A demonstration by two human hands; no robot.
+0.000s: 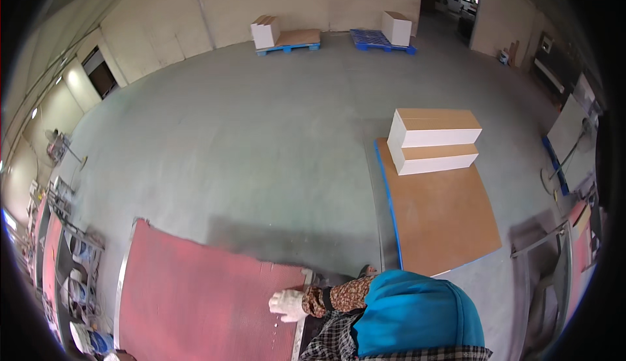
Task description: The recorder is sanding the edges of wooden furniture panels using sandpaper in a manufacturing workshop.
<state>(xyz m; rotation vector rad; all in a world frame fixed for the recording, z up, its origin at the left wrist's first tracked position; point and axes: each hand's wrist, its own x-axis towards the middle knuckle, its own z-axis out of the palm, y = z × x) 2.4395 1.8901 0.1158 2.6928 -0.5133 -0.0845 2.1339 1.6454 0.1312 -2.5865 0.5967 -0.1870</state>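
My left hand (pixel 287 304) rests at the right edge of a red ribbed tabletop (pixel 202 289). Its fingers point left and look slightly bent, with nothing seen in them. A brown patterned sleeve covers the forearm, below a blue garment and dark plaid cloth. Small white bits (pixel 276 326) lie on the red surface beside the fingers. My right hand does not show. Ahead on the right, a brown board (pixel 443 217) covers a blue pallet. On its far end, white cartons with brown tops (pixel 437 129) form a step.
Against the far wall stand two blue pallets (pixel 287 49) (pixel 385 40), each bearing white cartons. A standing fan (pixel 59 146) is at the left, near several machines or stools along a bench. Metal-framed equipment (pixel 541 250) borders the right side. A doorway (pixel 450 5) opens at the far right.
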